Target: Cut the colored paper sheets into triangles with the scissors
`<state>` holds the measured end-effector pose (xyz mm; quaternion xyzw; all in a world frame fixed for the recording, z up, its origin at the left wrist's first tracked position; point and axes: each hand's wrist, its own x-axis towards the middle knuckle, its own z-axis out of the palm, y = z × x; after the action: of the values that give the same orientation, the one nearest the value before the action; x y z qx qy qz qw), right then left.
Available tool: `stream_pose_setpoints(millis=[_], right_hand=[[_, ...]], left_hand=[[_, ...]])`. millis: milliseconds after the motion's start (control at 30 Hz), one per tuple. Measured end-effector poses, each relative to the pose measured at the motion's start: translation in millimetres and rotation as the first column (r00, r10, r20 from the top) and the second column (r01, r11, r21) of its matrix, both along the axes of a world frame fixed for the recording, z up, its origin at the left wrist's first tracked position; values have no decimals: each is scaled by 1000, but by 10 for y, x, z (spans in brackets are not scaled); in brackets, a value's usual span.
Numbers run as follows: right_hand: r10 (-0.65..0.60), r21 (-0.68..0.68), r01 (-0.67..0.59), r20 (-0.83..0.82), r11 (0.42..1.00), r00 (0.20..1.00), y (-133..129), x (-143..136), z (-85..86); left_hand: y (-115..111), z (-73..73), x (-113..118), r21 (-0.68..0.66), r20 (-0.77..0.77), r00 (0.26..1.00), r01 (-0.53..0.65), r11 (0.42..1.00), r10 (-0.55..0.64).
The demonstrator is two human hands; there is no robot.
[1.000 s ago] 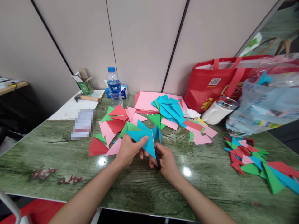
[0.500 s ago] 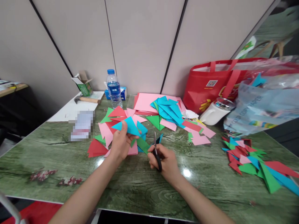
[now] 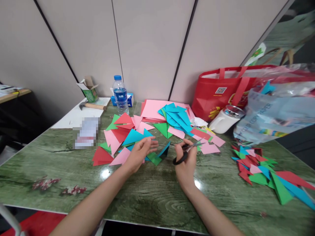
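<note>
My left hand (image 3: 139, 153) is over the near part of a pile of cut paper, its fingers stretched to the right, with nothing visibly held. Beside it lie a blue paper piece (image 3: 133, 136), a green paper piece (image 3: 154, 159) and a pink paper piece (image 3: 121, 157). Scissors (image 3: 184, 156) with black handles are in my right hand (image 3: 186, 167), their blades pointing right and away from me. A folded blue scrap (image 3: 164, 150) stands on the table between my hands. Whether the blades touch the pink scraps (image 3: 209, 149) behind them, I cannot tell.
Pink sheets (image 3: 154, 108) with blue pieces (image 3: 176, 116) on top lie at the back. A water bottle (image 3: 121, 96), hammer (image 3: 92, 105) and small box (image 3: 90, 91) stand left; a red bag (image 3: 214, 95), white mug (image 3: 225, 121) and mixed scraps (image 3: 261, 177) are right.
My left hand has let go of the blue paper, which now lies on the pile. My right hand has moved right with the scissors, turning their blades rightward, away from the green paper.
</note>
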<state>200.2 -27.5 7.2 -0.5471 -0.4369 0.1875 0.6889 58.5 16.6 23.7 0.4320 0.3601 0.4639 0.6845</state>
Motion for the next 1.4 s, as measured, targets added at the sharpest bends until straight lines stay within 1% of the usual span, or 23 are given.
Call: stream_pose_setpoints(millis=[67, 167, 267, 400, 467, 533, 600, 633, 700, 767, 800, 867, 967, 1067, 1100, 1167, 1233, 1267, 1300, 1333, 1400], right_hand=[[110, -69, -116, -84, 991, 990, 25, -6, -35], [259, -99, -273, -141, 957, 956, 14, -39, -83], [349, -129, -368, -144, 921, 926, -15, -61, -92], [403, -140, -430, -185, 892, 896, -33, -59, -46], [428, -144, -458, -194, 877, 883, -36, -58, -18], [435, -146, -461, -177, 875, 883, -39, -62, -1], [395, -139, -412, -136, 901, 909, -38, -63, -2], [347, -133, -359, -105, 924, 932, -36, -61, -8], [222, -112, -227, -53, 967, 974, -23, -48, -21], [137, -88, -143, -66, 986, 988, -3, -28, -24], [130, -84, -138, -93, 987, 987, 6, -17, -20], [167, -93, -182, -154, 979, 974, 19, 0, 0], [214, -127, -243, -205, 962, 955, 20, 12, 34], [221, -124, -257, -245, 958, 944, 11, 19, 53], [219, -121, -256, -252, 959, 943, 10, 22, 58], [210, -119, -246, -258, 962, 943, 10, 32, 68], [195, -113, -230, -264, 967, 945, 13, 42, 81], [186, -109, -221, -267, 969, 946, 14, 45, 87], [184, -108, -219, -270, 970, 945, 17, 46, 93], [192, -113, -229, -271, 967, 943, 20, 46, 97], [240, -140, -285, -275, 948, 931, 25, 36, 98]], left_hand=[[-12, 4, 20, -98, 33, 999, 20, 995, -17], [-15, 27, 23, -203, 49, 999, 27, 979, -17], [-3, 30, 5, -207, -8, 999, 34, 978, -36], [2, -15, -18, -202, -139, 986, 59, 978, -88], [0, -45, -24, -217, -185, 979, 40, 975, -81], [4, -65, -31, -222, -224, 972, 18, 975, -69], [16, -64, -40, -200, -243, 969, -9, 980, -41], [25, -55, -45, -173, -235, 972, -34, 984, -7], [43, -23, -54, -104, -181, 978, -123, 987, 103], [54, 16, -58, -60, -108, 974, -205, 977, 198], [55, 34, -58, -54, -82, 973, -220, 974, 215], [48, 59, -54, -55, -55, 978, -203, 978, 200], [25, 70, -50, -19, -101, 982, -162, 987, 159], [-2, 82, -62, 73, -135, 978, -148, 986, 157], [-11, 91, -69, 102, -138, 981, -125, 987, 138], [-31, 117, -81, 137, -168, 985, -19, 990, 42], [-49, 145, -86, 141, -239, 969, 97, 985, -61], [-55, 156, -86, 137, -266, 960, 126, 983, -86], [-58, 165, -86, 134, -279, 957, 123, 983, -82], [-56, 173, -87, 136, -276, 960, 92, 986, -52], [-40, 185, -96, 161, -237, 969, -27, 987, 65]])
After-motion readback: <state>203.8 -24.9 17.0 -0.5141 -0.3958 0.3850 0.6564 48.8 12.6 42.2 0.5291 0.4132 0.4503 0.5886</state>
